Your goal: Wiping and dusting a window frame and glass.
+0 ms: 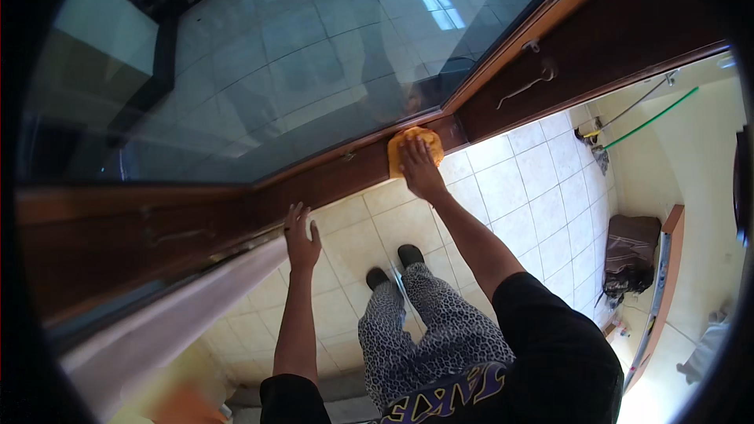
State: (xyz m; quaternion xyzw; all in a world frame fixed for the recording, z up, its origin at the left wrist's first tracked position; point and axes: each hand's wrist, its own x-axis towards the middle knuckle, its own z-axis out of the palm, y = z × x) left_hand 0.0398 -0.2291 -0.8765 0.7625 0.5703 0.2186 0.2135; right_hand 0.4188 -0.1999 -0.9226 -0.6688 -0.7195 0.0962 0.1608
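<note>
My right hand (419, 172) lies with spread fingers over an orange cloth (393, 160). The cloth is against the dark brown wooden bottom rail (318, 179) of a window frame, close to its right corner. Above the rail is a large glass pane (306, 70) with reflections on it. My left hand (302, 239) holds nothing, its fingers apart, at the lower edge of the rail. Whether its fingertips touch the wood I cannot tell.
Metal hook latches (530, 82) hang on the right frame member. A pale curtain (188, 312) runs below the frame at left. Brooms or mops with a green handle (651, 118) lean at the right wall. A dark brown bundle (631, 247) sits on the tiled floor (530, 188).
</note>
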